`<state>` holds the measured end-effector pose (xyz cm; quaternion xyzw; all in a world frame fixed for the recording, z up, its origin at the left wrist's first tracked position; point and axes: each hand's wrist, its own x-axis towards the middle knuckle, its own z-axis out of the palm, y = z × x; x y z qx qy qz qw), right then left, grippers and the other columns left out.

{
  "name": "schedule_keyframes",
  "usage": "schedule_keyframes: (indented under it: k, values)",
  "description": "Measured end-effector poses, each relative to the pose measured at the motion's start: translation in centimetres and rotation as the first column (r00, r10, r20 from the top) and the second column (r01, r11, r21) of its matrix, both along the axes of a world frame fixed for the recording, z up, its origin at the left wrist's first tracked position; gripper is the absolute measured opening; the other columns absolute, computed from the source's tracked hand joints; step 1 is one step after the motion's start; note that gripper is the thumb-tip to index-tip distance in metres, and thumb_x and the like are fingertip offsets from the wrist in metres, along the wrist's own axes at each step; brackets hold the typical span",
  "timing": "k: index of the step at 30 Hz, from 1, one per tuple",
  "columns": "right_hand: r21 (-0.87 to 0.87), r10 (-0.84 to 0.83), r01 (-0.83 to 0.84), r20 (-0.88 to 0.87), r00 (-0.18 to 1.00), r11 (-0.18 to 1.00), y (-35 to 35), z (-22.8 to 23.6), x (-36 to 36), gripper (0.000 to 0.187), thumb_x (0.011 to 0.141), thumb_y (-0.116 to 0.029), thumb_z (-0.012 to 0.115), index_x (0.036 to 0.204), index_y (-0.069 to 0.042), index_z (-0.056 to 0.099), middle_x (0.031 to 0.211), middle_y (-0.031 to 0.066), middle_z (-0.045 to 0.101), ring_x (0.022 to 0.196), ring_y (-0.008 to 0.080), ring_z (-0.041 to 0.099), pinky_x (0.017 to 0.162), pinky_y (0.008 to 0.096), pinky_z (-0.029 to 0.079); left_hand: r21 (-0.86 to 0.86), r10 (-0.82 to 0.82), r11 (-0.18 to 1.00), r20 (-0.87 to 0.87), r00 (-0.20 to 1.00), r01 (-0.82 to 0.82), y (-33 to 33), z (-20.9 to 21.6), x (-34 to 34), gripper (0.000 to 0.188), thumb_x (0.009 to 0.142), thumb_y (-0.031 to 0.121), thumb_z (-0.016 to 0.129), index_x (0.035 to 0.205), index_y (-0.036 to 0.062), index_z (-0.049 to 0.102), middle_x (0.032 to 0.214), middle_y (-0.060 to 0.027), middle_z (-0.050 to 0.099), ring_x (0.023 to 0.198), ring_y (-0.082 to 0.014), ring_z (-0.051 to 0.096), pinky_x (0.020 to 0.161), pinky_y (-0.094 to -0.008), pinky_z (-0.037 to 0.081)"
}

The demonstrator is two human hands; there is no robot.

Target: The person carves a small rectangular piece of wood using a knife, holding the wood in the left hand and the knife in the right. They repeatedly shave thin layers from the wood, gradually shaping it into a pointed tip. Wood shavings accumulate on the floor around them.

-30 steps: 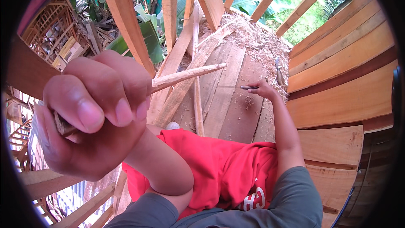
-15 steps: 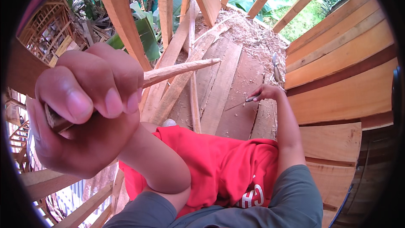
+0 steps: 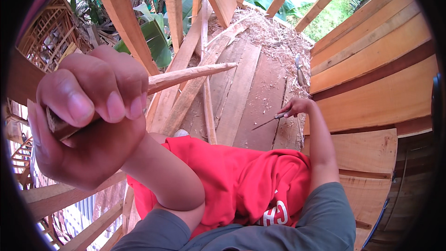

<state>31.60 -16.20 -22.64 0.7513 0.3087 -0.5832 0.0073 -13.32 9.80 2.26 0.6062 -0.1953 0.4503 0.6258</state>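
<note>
Close in front at the left, my left hand is wrapped round a wooden stick. Its whittled, tapering end points right, and its blunt end shows between the fingers and the palm. Lower and farther right, my right hand grips the handle of a knife. The thin, dark blade slants down to the left above the floorboards, apart from the stick. A red garment covers my lap below both hands.
Wood shavings lie heaped at the far end of the plank floor. Near the right wall lies another bladed tool. Loose planks lean across the middle left, beside upright posts.
My right hand and the knife have moved slightly right and down. The left hand, still holding the stick, has shifted a little left in the picture, as has the background.
</note>
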Motion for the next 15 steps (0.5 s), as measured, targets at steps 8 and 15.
schedule_keyframes:
  k: [8, 15]
  values:
    - [0.718, -0.618, 0.23, 0.339, 0.709, 0.657, -3.6, -4.7, 4.1, 0.034, 0.084, -0.015, 0.074, 0.117, -0.015, 0.07, 0.088, -0.0016, 0.07, 0.071, 0.0068, 0.056, 0.067, 0.0251, 0.048, -0.011, 0.0, 1.0, -0.01, 1.0, 0.0, -0.7, 0.4, 1.1, 0.035, 0.097, 0.031, 0.031, 0.089, 0.0112, 0.059, 0.076, -0.0037, 0.049, 0.065, -0.015, 0.042, 0.06, -0.0305, 0.035]
    - [0.122, -0.074, 0.066, 0.064, 0.995, 0.99, -3.2, -0.5, 0.8, 0.033, 0.085, -0.011, 0.073, 0.117, -0.017, 0.07, 0.077, -0.0088, 0.063, 0.061, 0.0028, 0.043, 0.054, 0.0226, 0.039, 0.007, 0.001, 1.0, -0.007, 1.0, -0.001, -0.8, 0.1, 1.4, 0.036, 0.097, 0.031, 0.03, 0.089, 0.0114, 0.059, 0.076, -0.0036, 0.048, 0.066, -0.0149, 0.043, 0.061, -0.0306, 0.035]
